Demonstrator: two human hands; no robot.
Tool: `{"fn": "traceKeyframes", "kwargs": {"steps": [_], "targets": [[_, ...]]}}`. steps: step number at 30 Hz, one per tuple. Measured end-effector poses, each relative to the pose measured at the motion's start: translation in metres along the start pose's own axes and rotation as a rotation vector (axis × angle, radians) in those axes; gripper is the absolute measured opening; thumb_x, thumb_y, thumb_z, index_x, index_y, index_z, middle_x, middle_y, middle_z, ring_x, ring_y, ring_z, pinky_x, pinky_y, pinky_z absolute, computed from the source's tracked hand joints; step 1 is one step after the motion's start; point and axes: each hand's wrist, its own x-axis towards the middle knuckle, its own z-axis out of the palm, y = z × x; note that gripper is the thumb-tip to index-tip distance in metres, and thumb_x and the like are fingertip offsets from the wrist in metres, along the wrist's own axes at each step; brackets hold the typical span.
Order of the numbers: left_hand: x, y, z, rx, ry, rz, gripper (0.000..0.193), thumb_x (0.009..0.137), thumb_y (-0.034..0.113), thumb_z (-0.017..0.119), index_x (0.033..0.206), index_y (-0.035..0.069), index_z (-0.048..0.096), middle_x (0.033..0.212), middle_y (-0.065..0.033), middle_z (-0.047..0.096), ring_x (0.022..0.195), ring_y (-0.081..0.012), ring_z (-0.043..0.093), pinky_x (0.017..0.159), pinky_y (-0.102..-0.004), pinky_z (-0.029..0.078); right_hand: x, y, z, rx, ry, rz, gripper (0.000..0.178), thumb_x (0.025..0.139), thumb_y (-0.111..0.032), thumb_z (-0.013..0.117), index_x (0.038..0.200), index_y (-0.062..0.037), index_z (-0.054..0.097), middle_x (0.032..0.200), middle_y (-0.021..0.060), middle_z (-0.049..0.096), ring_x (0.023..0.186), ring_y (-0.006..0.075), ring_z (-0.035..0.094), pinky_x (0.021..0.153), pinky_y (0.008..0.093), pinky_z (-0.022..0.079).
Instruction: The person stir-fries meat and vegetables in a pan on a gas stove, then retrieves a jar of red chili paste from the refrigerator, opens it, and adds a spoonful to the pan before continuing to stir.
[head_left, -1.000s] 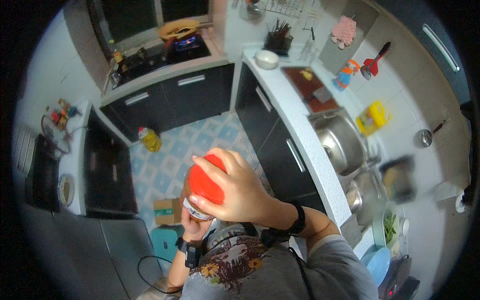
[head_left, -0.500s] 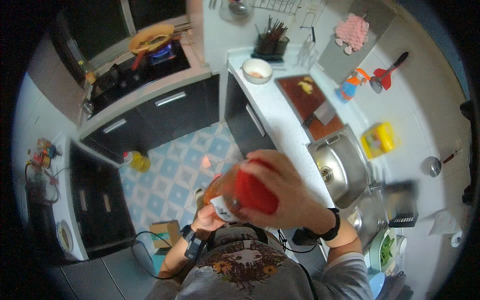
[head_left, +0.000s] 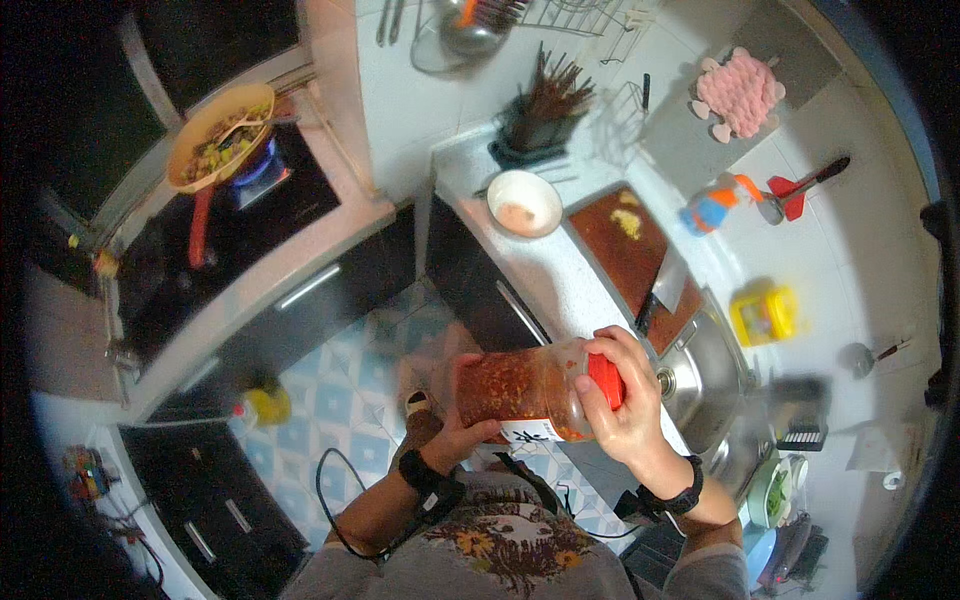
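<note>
A clear jar [head_left: 515, 385] with red, seed-flecked chili inside is held on its side in front of my chest. Its base is gripped by my left hand [head_left: 458, 435], partly hidden behind the jar. Wrapped round the red lid [head_left: 606, 383] at the other end are the fingers and thumb of my right hand [head_left: 632, 415]. The lid sits on the jar's mouth, and a white label shows on the side nearest me.
Far left, a yellow pan [head_left: 215, 145] with food and a spatula sits over a blue flame. On the right counter are a white bowl [head_left: 524, 204], a brown cutting board [head_left: 620, 240] with chopped pieces, a cleaver [head_left: 668, 285] and a steel sink [head_left: 700, 400]. An oil bottle [head_left: 266, 405] stands on the floor.
The jar has turned from an upright tilt to lying sideways, with its lid end moved right along with my right hand. The whole view has swung, bringing the stove further left.
</note>
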Motion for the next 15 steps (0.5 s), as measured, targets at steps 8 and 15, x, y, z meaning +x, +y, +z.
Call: {"fn": "traceKeyframes", "kwargs": {"steps": [8,15], "targets": [[0.065,0.039,-0.030,-0.613,-0.260,-0.307,0.078,0.076,0.048,0.065,0.139,0.019,0.028,0.141,-0.0094,0.031,0.126,-0.0294,0.037,0.099,-0.0483,0.039,0.071,-0.026,-0.009,-0.241,-0.458,-0.298,0.063,0.069,-0.045,0.072,0.120,-0.0130,0.055,0.121,0.0159,0.050,0.112,0.0374,0.048,0.091,0.0498,0.040],[0.118,0.035,-0.058,-0.535,-0.208,-0.251,0.076,0.078,0.047,0.062,0.139,0.017,0.028,0.140,-0.0114,0.033,0.126,-0.0302,0.038,0.099,-0.0498,0.039,0.091,0.011,-0.021,-0.492,-0.600,0.283,0.088,0.075,-0.068,0.053,0.131,-0.0020,0.041,0.073,0.0211,0.057,0.055,0.0352,0.060,0.048,0.0410,0.049]]}}
